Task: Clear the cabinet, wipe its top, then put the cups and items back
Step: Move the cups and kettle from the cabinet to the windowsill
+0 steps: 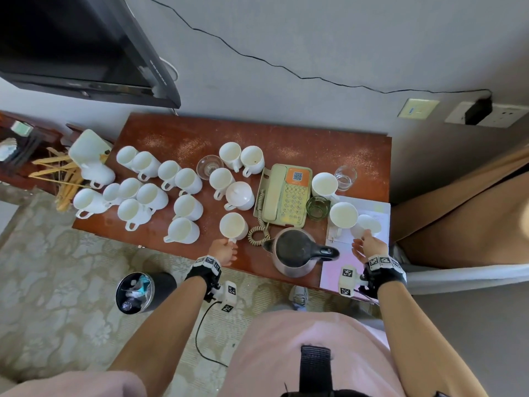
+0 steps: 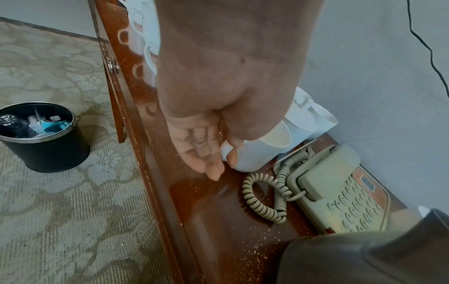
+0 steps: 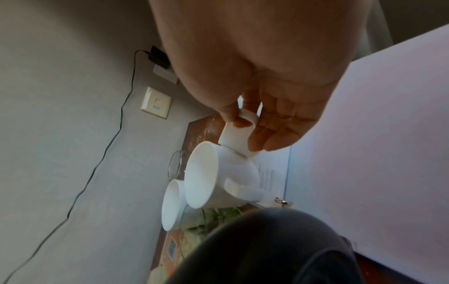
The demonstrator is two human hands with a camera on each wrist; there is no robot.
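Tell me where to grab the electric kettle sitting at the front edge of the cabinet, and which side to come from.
Grip the kettle by its black handle, which sticks out toward the right over the paper. Come from the right and above, probably with the right hand; the spout faces left toward the phone cord.

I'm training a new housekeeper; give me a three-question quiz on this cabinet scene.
1. True or false: the left hand pinches a cup by its handle.
2. The kettle stands: A) behind the phone B) at the front edge C) on the floor.
3. What does the right hand hold?

Key: 1 true; 2 B; 3 the handle of a tilted cup over the paper.
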